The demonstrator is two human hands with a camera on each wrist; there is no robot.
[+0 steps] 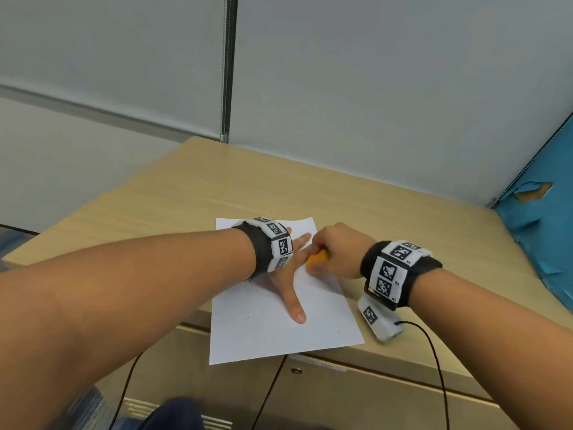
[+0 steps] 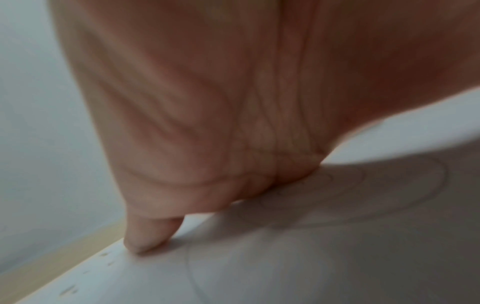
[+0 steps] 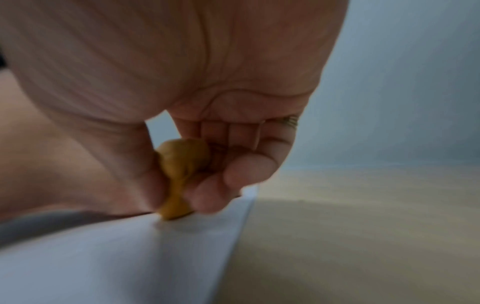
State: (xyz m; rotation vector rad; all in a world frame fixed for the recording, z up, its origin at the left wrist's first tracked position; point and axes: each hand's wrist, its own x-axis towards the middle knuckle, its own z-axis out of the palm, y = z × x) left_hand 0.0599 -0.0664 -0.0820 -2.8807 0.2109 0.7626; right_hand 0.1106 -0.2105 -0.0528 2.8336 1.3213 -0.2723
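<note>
A white sheet of paper [image 1: 273,336] lay at the near edge of the table [image 1: 217,187], its near left corner hanging just over that edge. The left hand [image 1: 283,273] lay flat on the middle of the sheet, fingers straight and spread, thumb pointing toward the near edge, pressing the paper down. The right hand [image 1: 336,252] was curled round a small orange lump [image 1: 317,259], probably an eraser, though blur hid its shape. Thumb and fingertips pinched it, its lower end touching the paper near the sheet's right edge, just beside the left hand's fingers. Faint pencil curves [image 2: 389,195] showed on the paper beneath the left palm. Both wrists wore black bands [image 1: 369,262] carrying black-and-white marker tiles.
</note>
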